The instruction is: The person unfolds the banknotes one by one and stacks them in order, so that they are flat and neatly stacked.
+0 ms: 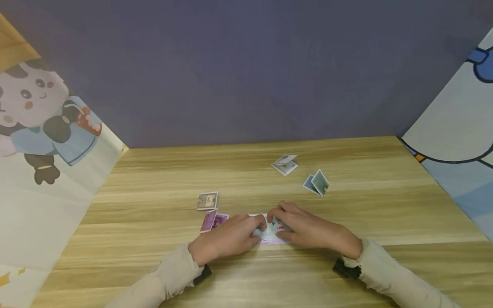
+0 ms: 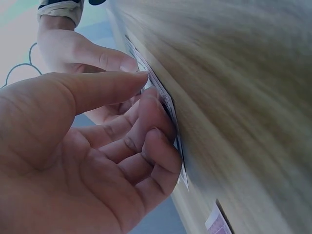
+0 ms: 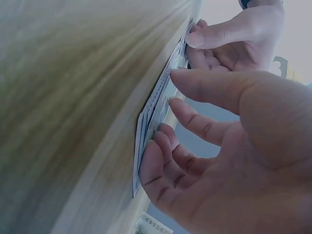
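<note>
A pale printed play banknote lies flat on the wooden table, with creased edges visible in the right wrist view. My left hand rests on its left part, fingers bent and fingertips against the paper. Over the right part, my right hand has its thumb and fingers spread apart, tips touching the note. In the head view, printed paper shows between the two hands. Both thumbs are near the note's edge closest to me. The hands cover both ends of the note.
A folded purple note lies just beyond my left hand, near a folded brown note. Farther back on the right are a half-open pale note and a folded green note. A dark panel rises behind the table.
</note>
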